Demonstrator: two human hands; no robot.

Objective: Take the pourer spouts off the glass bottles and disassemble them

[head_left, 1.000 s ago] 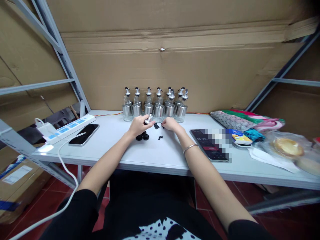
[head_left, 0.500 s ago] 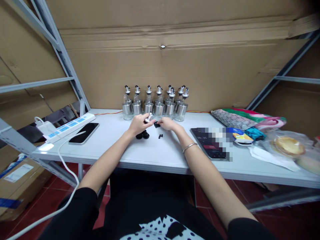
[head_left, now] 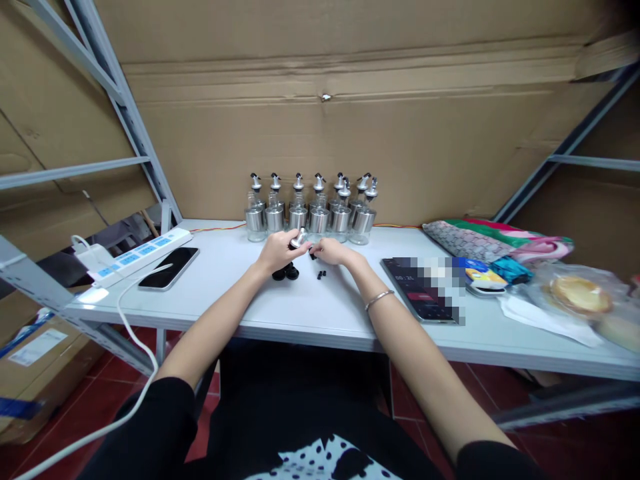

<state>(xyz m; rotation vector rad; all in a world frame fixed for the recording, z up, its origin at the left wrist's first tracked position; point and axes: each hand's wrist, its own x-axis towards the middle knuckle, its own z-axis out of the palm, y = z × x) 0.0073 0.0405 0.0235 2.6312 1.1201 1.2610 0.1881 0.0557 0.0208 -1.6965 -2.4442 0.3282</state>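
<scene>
A silver pour spout (head_left: 300,238) is gripped in the closed fingers of my left hand (head_left: 277,253), tip pointing up. Just to its right, my right hand (head_left: 331,251) has its fingers pinched together at a small black piece (head_left: 313,254); its exact kind is too small to make out. Black round stopper parts (head_left: 287,273) lie on the table below my left hand. A few more tiny black pieces (head_left: 321,274) sit under my right wrist. Behind both hands stand rows of glass bottles with steel bands (head_left: 319,220), and several in the back carry spouts.
On the left are a white power strip (head_left: 145,255) and a phone (head_left: 170,268) with a cable. A larger phone (head_left: 425,293) lies to the right, beside packets, a patterned cloth bag (head_left: 465,239) and bagged food (head_left: 580,293). Cardboard (head_left: 320,140) walls the back.
My right fingers have shifted slightly left over the small black pieces, covering more of them and coming nearer my left hand. My left hand still holds the spout in nearly the same place.
</scene>
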